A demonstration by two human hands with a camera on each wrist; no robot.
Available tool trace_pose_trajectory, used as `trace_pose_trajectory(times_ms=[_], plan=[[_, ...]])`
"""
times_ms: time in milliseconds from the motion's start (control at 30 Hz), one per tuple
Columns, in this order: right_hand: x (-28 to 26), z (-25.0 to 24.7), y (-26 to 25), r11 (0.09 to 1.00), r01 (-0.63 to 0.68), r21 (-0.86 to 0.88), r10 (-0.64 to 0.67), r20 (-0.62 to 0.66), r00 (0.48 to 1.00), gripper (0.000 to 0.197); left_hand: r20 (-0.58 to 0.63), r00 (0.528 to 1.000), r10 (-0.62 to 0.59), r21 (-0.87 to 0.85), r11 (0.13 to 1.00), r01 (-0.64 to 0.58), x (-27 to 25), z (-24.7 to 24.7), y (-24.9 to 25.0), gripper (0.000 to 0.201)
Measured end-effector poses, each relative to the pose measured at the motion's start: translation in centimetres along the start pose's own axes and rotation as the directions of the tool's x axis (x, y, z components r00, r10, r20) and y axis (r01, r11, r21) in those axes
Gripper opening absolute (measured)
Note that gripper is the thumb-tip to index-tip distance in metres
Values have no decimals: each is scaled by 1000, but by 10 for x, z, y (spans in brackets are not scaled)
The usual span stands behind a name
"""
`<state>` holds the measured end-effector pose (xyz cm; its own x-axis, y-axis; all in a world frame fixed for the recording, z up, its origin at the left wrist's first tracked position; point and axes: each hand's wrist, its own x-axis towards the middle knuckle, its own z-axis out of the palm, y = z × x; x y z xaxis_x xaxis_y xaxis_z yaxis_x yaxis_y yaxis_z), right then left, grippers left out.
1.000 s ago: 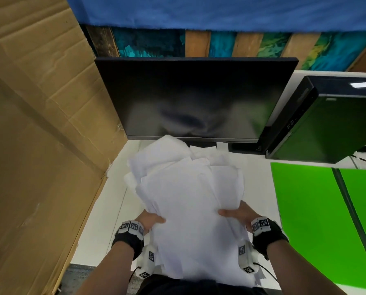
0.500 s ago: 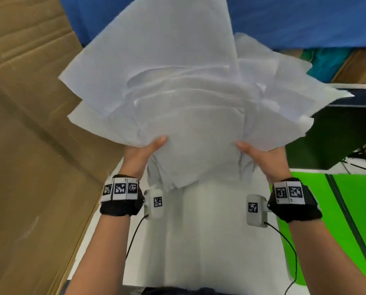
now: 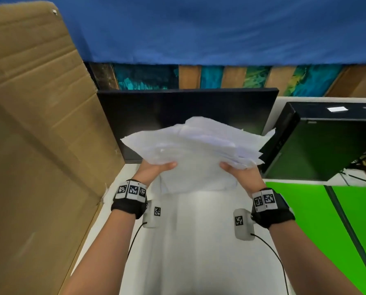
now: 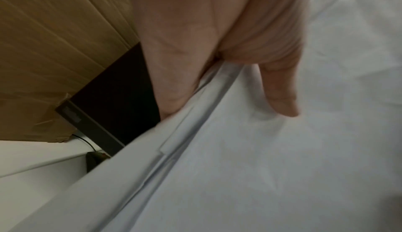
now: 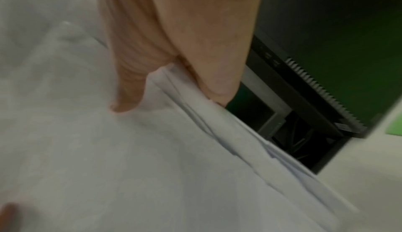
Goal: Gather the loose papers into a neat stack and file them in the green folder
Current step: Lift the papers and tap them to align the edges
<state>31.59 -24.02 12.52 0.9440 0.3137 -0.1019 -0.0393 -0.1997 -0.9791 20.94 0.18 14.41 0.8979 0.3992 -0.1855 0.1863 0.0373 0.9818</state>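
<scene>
The person's left hand [image 3: 154, 170] and right hand [image 3: 244, 177] are each pinching a side edge of the ragged papers [image 3: 195, 149], holding them above the white desk [image 3: 199, 241] beside the open green folder [image 3: 314, 211]; loosening slightly and tapping the edges down should square them.

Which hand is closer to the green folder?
Right. The right hand grips the papers just up-left of the folder; the left hand holds their far side.
</scene>
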Motion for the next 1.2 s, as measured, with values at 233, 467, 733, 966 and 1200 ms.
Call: trace_pose_trajectory(times_ms=[233,467,733,966,1200], plan=[[-7,5,-47,928,289,236,-252,-175,952,25,-107,985,138,-77,986,-146,-4,22,21,47],[-7,-28,-17,991,99,89,-110,127,986,39,2,1000,5,5,1000,-5,-6,1,3,57],[-7,-15,-22,974,143,177,-155,60,986,56,-8,998,55,-69,996,-55,-6,12,4,55],[-5,-9,-7,990,58,127,-60,10,998,45,-69,998,10,-182,983,-23,-5,23,7,49],[-15,1,-37,898,289,331,-215,-242,946,38,-309,937,164,-248,937,-246,-29,63,32,15]])
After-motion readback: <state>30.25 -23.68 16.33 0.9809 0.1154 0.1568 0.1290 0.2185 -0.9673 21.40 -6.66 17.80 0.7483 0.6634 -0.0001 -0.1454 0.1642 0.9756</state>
